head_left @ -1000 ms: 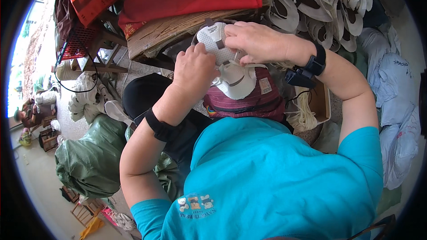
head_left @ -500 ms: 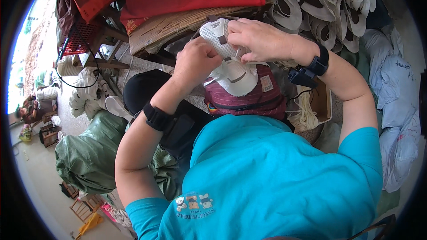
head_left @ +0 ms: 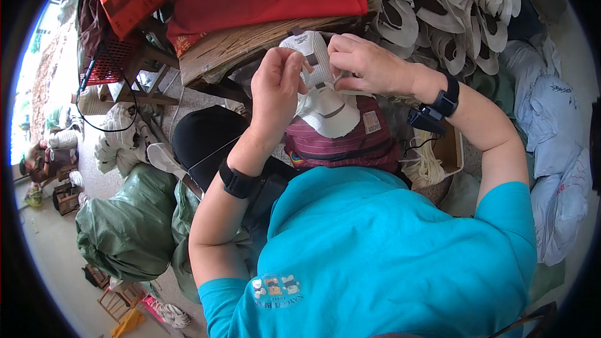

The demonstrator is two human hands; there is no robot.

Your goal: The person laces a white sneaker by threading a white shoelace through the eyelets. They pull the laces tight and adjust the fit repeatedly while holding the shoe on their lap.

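A white mesh shoe upper (head_left: 330, 111) with dark tabs lies over a maroon striped cloth (head_left: 338, 144) at my lap, its far end by the wooden bench. My left hand (head_left: 280, 84) is raised just left of the upper, thumb and fingers pinched together; what they hold is too small to make out. Opposite it, my right hand (head_left: 369, 66) has its curled fingers closed at the right edge of the upper, where they seem to grip it. Black bands with small devices sit on both wrists.
The wooden bench (head_left: 216, 56) carries a red cloth (head_left: 269, 0). Many grey-white shoe uppers (head_left: 438, 9) hang in bundles at the far right. A box with pale laces (head_left: 429, 163) stands right of my lap. Green sacks (head_left: 131, 219) lie left, pale sacks (head_left: 551, 125) right.
My left hand has lifted off the upper and turned upright, a little nearer to me. The right hand stays at the upper's edge, shifted slightly. A thin strand now shows by my left forearm.
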